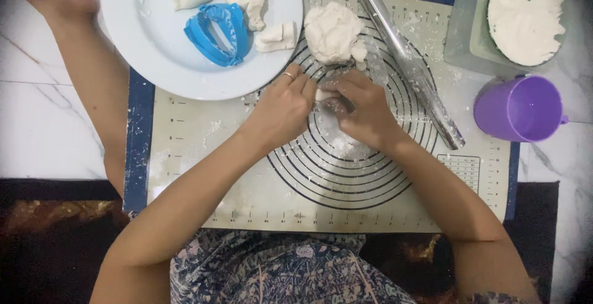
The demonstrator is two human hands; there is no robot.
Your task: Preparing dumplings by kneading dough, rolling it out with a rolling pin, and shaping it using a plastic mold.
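Your hands meet over a small dough piece (323, 94): white, soft, mostly hidden between your fingers, so you cannot tell its shape. It sits low over the mat's (247, 199) ringed circles, near the centre rings. Just beyond it lies the big dough lump (333, 32), white, rough and rounded, resting on the mat's outer rings.

Both forearms angle in from the bottom corners, converging mid-frame. Left hand (285, 107) and right hand (361, 109) are knuckles-up, fingers curled inward, fingertips meeting in a pinch. Ring on a left finger. Wrists roughly level.
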